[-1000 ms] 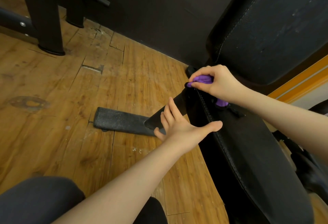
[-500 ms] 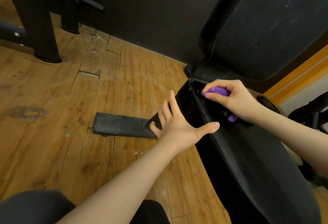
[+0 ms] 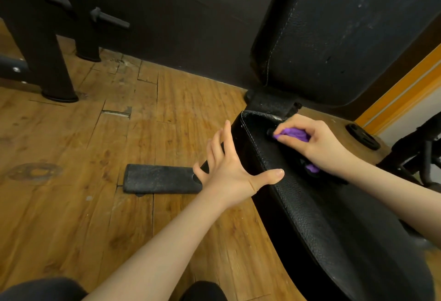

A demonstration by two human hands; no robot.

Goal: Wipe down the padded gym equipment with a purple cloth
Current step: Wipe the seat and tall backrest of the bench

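Left hand: fingers straight and spread, as before; thumb resting on the left edge of the seat pad. Right hand: fingers curled around the bunched purple cloth, pressing it onto the pad's upper end, shifted rightward from the corner seam since the earlier frame.

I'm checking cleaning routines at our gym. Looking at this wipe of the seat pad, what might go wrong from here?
1. The purple cloth is bunched small inside the right hand, so each pass likely covers little of the seat pad; patches may be missed.
2. The backrest pad shows pale smudges and could be skipped.
3. The left hand is spread at the pad's side edge and may slip off.
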